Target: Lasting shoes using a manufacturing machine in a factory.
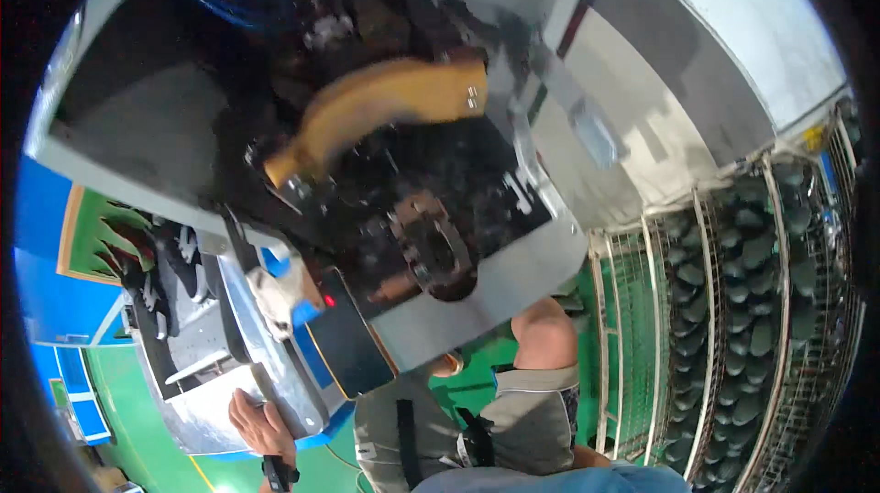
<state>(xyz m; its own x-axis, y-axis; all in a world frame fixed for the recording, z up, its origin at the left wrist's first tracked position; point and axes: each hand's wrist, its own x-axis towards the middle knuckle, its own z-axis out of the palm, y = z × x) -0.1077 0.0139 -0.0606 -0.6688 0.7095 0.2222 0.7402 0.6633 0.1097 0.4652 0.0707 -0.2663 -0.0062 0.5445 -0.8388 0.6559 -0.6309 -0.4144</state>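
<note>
My left hand (261, 424), with a dark band at the wrist, lies over the pale metal top (206, 409) of a side table at lower left. Its fingers are stretched out, and I see nothing clearly held in them. My right hand is not in view; only a bit of bare skin shows at the lower edge by my shorts. In front of me stands a grey-framed machine with a dark inside. It has a curved yellow arm (394, 99), somewhat blurred, and a brown metal fixture (431, 246) below it.
Dark shoes (174, 264) stand behind the side table's top. A whitish cloth (280, 296) hangs beside a dark panel (353, 337) with a red light. At right, a wire rack (651, 337) holds many dark sole-shaped pieces (733, 310). The floor (119, 401) is green.
</note>
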